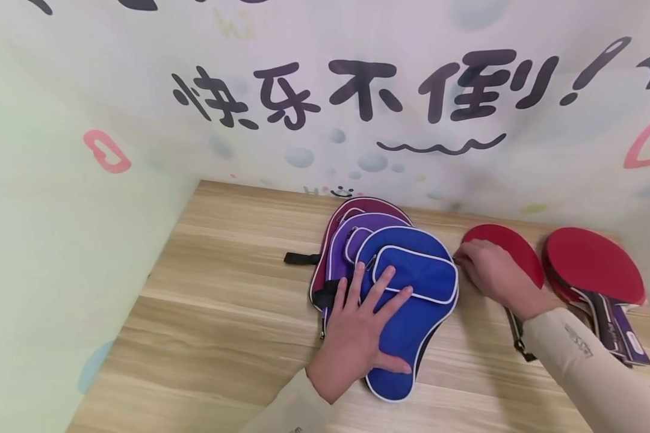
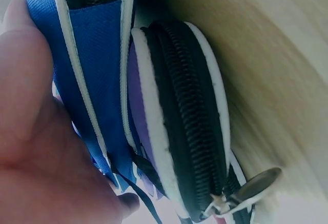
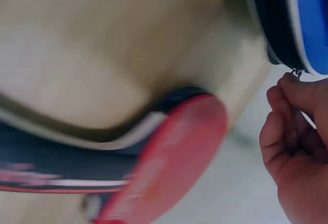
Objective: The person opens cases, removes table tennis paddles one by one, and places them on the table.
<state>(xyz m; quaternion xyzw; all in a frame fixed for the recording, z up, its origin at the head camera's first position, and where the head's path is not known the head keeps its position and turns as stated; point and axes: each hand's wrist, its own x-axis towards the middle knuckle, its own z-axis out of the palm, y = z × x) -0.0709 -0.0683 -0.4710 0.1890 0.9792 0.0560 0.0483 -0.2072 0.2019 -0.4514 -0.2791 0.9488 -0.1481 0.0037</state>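
A blue paddle case (image 1: 411,328) with white piping and a small front pocket lies on top of a purple case (image 1: 338,258) and a maroon case (image 1: 368,205). My left hand (image 1: 352,337) rests spread over the blue case's left side, its fingers straight. At the case's right edge, my right hand (image 1: 495,273) pinches a small metal zipper pull (image 3: 296,73), seen in the right wrist view. In the left wrist view, the purple case's black zipper (image 2: 187,116) shows beside the blue case. A red-faced table tennis paddle (image 1: 511,243) is partly hidden behind my right hand.
More red table tennis paddles (image 1: 593,261) lie stacked at the right, handles toward me. A black strap (image 1: 300,258) sticks out left of the cases. Behind the wooden tabletop (image 1: 222,240) rises a printed wall (image 1: 314,144).
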